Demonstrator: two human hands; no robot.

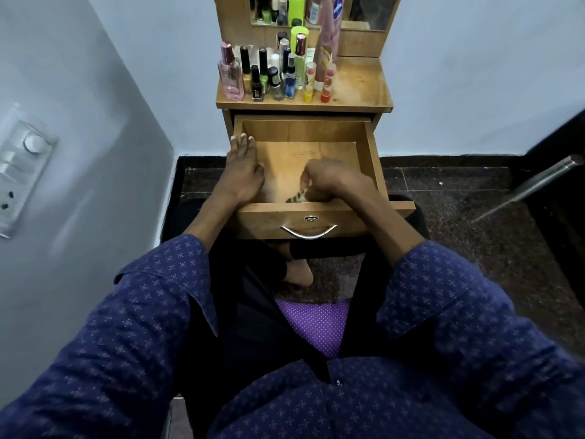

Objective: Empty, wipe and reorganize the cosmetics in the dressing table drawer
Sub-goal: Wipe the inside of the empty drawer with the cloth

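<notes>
Drawer [370,160] pulled open over my knees. My left hand [242,172] rests flat on its left wall, fingers straight. My right hand [335,182] grips a patterned cloth [296,197] at the front. Cosmetics [275,74] crowd the table [357,87] top's left.

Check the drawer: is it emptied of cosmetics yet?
Emptied. The open drawer shows bare wood; the bottles stand on the tabletop. Only a cloth in the right hand is inside.

The right hand [335,182] is motion-blurred; a striped cloth [297,197] beneath its curled fingers is mostly hidden. Bottle labels above are too small to read.
</notes>
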